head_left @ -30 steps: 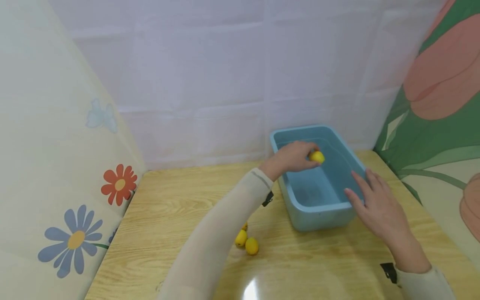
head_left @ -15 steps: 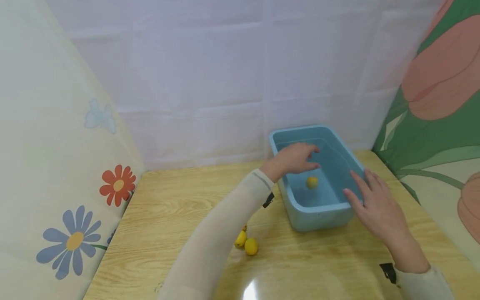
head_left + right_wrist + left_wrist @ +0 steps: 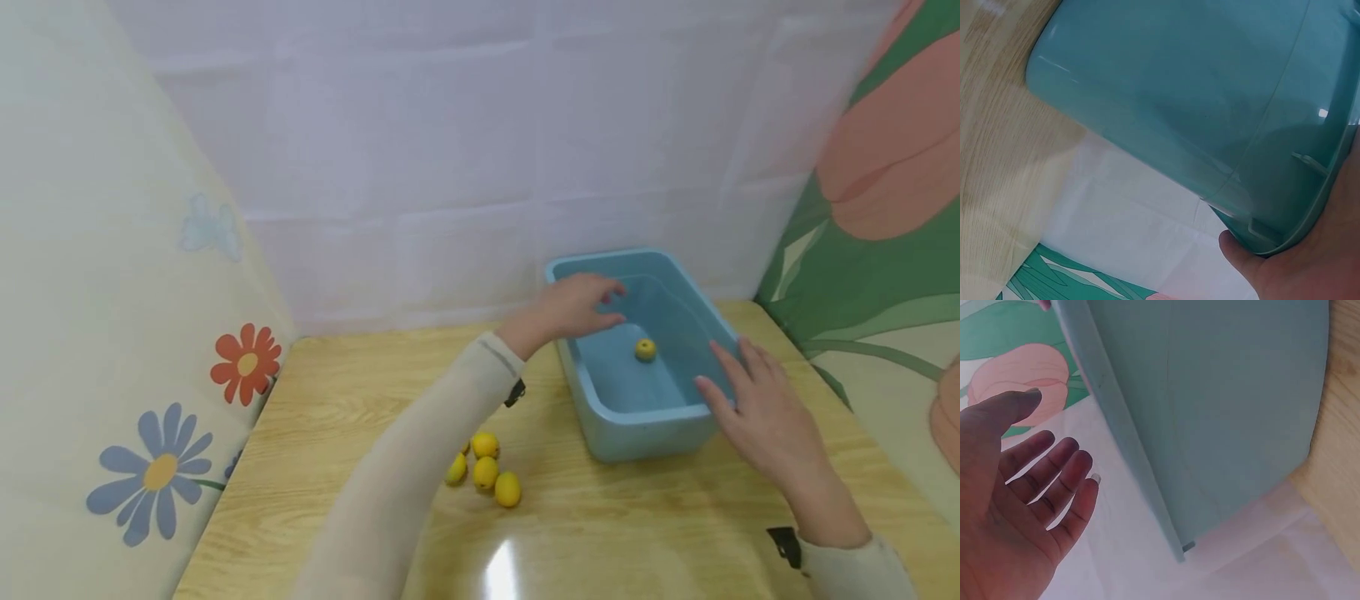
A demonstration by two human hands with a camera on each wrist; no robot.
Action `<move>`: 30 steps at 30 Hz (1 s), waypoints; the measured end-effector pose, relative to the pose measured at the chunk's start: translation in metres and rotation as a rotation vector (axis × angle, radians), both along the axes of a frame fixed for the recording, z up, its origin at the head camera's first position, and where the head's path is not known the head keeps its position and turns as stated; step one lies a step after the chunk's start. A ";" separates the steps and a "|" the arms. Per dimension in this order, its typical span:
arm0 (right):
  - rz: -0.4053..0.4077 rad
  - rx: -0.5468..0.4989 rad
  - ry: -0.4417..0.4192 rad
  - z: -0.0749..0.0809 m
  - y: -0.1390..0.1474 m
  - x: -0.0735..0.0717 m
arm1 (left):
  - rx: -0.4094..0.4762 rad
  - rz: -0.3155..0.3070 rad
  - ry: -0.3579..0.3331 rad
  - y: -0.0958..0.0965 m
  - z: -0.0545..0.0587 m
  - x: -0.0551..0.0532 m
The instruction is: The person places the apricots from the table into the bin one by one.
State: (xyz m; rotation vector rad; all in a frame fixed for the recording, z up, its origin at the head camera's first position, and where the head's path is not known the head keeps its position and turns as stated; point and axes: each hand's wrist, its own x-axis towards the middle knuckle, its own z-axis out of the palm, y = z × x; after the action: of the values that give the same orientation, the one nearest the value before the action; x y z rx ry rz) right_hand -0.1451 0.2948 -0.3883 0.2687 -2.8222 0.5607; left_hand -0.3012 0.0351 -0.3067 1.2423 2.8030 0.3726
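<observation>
A blue plastic bin [image 3: 652, 432] stands on the wooden table at the right. Inside on its floor lies a small yellow fruit [image 3: 645, 349], which looks like a loquat. My left hand [image 3: 572, 306] hovers over the bin's left rim with nothing in it. Its fingers are loosely bent and apart in the left wrist view, beside the bin wall [image 3: 1222, 412]. My right hand [image 3: 768, 421] rests on the rim at the near right corner, its fingers mostly straight. Several more yellow loquats [image 3: 486, 472] lie grouped on the table, partly hidden by my left sleeve.
The wood-grain table [image 3: 615, 533] runs up to a white cloth backdrop [image 3: 405, 167] behind the bin. A flower-printed panel [image 3: 112, 292] borders the left side, a tulip-printed one [image 3: 877, 275] the right. Dark clips sit near both cuffs.
My left hand let go of the yellow loquat, which dropped to the bin floor and rolled. The hand then drew back leftward, uncovering more loquats. My right hand stays on the rim.
</observation>
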 end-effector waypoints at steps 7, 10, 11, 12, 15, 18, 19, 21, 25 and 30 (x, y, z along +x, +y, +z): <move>0.003 0.007 -0.001 0.001 0.005 0.001 | -0.032 -0.001 0.036 -0.014 0.010 0.008; 0.002 0.007 -0.004 0.001 0.006 0.001 | -0.027 -0.009 0.057 -0.020 0.012 0.013; 0.000 0.009 -0.003 0.001 0.006 0.001 | -0.021 -0.015 0.061 -0.023 0.013 0.015; -0.001 0.008 -0.002 0.001 0.006 0.001 | -0.022 -0.020 0.068 -0.025 0.013 0.017; -0.005 0.009 0.003 0.001 0.006 0.002 | -0.015 -0.034 0.088 -0.033 0.014 0.020; -0.004 0.008 0.009 0.001 0.006 0.002 | -0.019 -0.045 0.117 -0.041 0.014 0.025; -0.004 0.007 0.009 0.001 0.006 0.002 | -0.019 -0.048 0.129 -0.044 0.014 0.027; -0.006 0.008 0.005 0.001 0.006 0.002 | -0.034 -0.046 0.138 -0.050 0.015 0.032; -0.006 0.005 -0.004 0.001 0.007 0.002 | -0.063 -0.038 0.167 -0.060 0.015 0.041; -0.004 0.005 0.002 0.001 0.007 0.003 | -0.027 -0.046 0.203 -0.074 0.014 0.050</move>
State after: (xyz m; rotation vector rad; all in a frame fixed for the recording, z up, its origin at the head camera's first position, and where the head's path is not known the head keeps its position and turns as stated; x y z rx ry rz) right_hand -0.1422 0.3020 -0.3869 0.2647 -2.8223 0.5525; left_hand -0.2510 -0.0387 -0.2930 1.4102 2.9271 0.2162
